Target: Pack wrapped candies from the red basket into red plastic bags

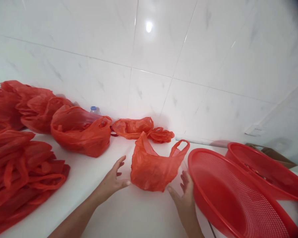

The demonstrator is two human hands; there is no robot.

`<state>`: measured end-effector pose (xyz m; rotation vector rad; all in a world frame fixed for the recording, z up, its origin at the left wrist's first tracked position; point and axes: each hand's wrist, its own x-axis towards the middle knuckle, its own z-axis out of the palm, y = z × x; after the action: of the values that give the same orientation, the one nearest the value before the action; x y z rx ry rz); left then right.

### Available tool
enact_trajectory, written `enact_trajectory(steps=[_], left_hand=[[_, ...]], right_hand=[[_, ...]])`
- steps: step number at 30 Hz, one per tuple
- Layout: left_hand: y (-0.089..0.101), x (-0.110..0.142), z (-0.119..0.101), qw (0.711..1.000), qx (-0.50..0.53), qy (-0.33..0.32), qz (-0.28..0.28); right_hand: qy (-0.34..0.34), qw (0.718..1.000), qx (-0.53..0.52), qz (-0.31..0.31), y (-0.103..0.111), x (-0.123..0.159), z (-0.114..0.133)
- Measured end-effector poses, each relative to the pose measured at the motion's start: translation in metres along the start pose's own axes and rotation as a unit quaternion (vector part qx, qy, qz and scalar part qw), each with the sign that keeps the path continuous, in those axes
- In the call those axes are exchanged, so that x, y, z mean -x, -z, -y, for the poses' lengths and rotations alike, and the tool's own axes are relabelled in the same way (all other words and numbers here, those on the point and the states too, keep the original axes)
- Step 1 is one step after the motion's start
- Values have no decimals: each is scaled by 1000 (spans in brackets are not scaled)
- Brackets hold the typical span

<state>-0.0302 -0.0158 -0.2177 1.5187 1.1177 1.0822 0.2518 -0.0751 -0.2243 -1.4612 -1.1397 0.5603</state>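
Note:
A red plastic bag (155, 172) stands upright on the white table (119, 218), its two handles pointing up and something lumpy showing faintly inside. To the bag's left, my left hand (114, 180) is open, fingers apart, with the thumb close to the lower edge; I cannot tell whether it touches. My right hand (183, 191) is open at the bag's lower right corner, between it and a red plastic basket (221, 191). Neither hand grips anything.
Behind the basket sits a second red basket (268, 168) with small bits inside. Filled red bags (81, 132) line the tiled wall (109, 86) at left. A stack of flat red bags (22, 178) lies front left. A blue-capped bottle (93, 109) and smaller red bundles (134, 127) stand at the back.

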Motion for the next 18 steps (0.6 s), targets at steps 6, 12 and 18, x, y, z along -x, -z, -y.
enact_trajectory(steps=[6, 12, 18], left_hand=[[-39, -24, -22, 993, 118, 12, -25], [-24, -22, -62, 977, 199, 30, -62], [-7, -21, -64, 949, 290, -18, -123]], right_hand=[[-69, 989, -118, 62, -22, -35, 14], [-61, 971, -195, 125, -6, -48, 38], [-48, 977, -172, 114, -2, -64, 42]])
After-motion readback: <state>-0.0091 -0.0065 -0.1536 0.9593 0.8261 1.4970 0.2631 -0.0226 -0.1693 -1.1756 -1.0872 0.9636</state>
